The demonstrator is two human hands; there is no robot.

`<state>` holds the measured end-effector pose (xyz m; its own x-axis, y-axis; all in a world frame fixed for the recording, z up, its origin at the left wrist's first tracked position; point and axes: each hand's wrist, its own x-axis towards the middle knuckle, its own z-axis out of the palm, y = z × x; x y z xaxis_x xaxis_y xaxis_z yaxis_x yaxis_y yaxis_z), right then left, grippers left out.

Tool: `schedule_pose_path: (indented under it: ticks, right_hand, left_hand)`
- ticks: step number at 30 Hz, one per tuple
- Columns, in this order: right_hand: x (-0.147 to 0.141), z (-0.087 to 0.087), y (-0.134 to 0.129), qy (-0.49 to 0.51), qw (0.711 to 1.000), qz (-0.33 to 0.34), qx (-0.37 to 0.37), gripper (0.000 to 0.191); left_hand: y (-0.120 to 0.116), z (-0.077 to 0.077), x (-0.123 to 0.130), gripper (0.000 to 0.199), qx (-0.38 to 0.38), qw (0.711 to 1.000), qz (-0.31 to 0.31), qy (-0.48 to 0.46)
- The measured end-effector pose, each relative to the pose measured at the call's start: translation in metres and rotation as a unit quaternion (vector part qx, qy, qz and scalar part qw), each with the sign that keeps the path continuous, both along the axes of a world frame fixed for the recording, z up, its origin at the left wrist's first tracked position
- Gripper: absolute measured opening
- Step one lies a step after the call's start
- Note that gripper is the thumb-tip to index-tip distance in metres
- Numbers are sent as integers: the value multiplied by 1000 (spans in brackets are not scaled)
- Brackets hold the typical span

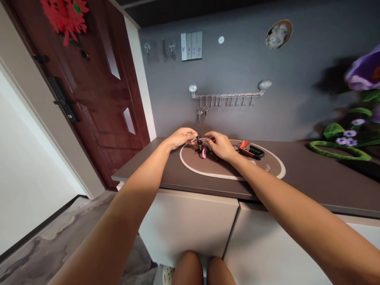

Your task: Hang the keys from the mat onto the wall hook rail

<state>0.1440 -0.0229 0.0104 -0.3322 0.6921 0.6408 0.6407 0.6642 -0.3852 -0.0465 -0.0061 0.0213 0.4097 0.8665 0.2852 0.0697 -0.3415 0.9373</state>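
Note:
Above an oval mat [190,169], my left hand [181,137] pinches a dark-headed key [200,143] between thumb and fingers. My right hand [220,145] is close beside it on the right, its thumb and fingertips pressed together. Whatever those fingertips hold is too small to make out. A pink loop-shaped piece [204,152] sits just below the hands, with small dark bits near it that are hard to tell apart. To the right of my right hand, a bunch of keys with a red tag [244,144] and a dark fob with green lettering [255,151] lies on the mat.
A clear hook rail [228,95] on the grey wall carries two hanging keys [200,113] at its left end. Artificial flowers [350,138] stand on the right of the brown countertop [308,186]. A dark red door [101,99] is at the left.

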Motion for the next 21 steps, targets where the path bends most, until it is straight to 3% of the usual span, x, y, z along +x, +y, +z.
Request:
schedule_pose_path:
  ticks: [8,21]
  right_hand:
    - [-7,0,-7,37,998,42,16,14]
    - [-10,-2,-6,45,997,33,51,13]
  left_hand:
    - [-8,7,7,22,13,997,60,-35]
    - [-5,3,9,23,6,999,43,-28]
